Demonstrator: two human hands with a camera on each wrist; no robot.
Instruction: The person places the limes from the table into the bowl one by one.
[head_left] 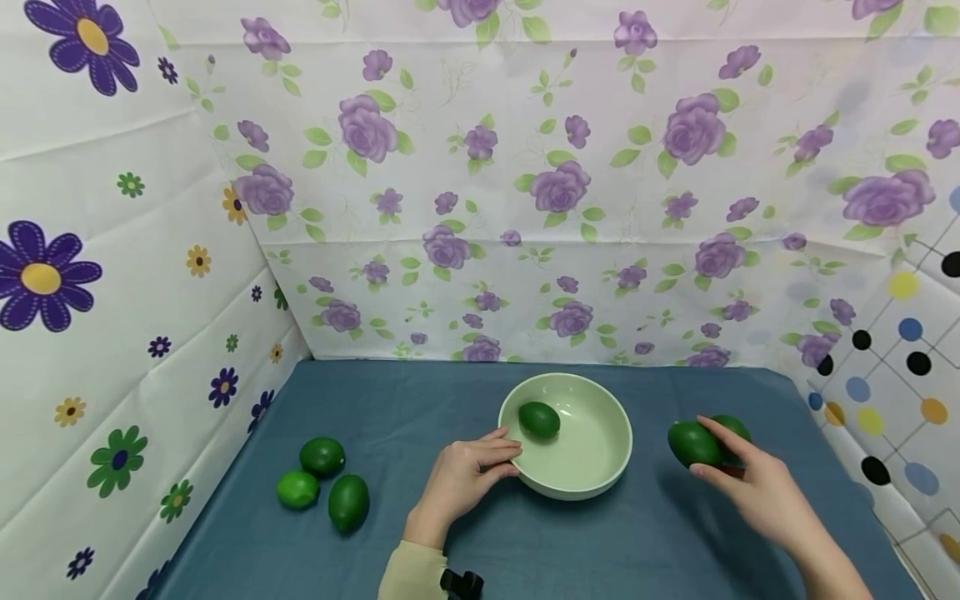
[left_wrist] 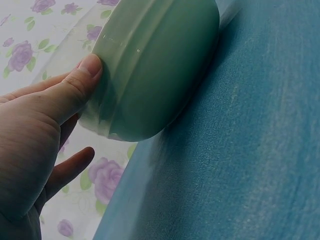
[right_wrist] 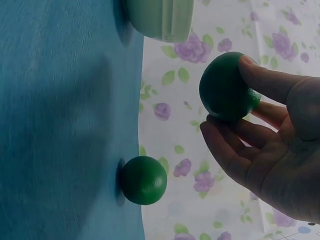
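Observation:
A pale green bowl [head_left: 592,467] stands on the blue cloth, with one dark green lime-like fruit [head_left: 539,421] inside it. My left hand [head_left: 468,475] pinches the bowl's left rim; in the left wrist view the thumb [left_wrist: 82,82] presses the outer wall. To the right of the bowl, my right hand [head_left: 765,492] holds another dark green fruit [head_left: 693,445] between thumb and fingers. The right wrist view shows this held fruit [right_wrist: 226,87] raised off the cloth. Behind it, a further green fruit [head_left: 731,429] rests on the cloth, partly hidden by the right hand.
On the left of the cloth lie three green fruits: a dark one [head_left: 322,457], a brighter lime [head_left: 297,489] and a larger dark one [head_left: 348,503]. Flower-patterned sheets [head_left: 450,167] wall the back and left; a dotted sheet [head_left: 900,400] hangs at the right.

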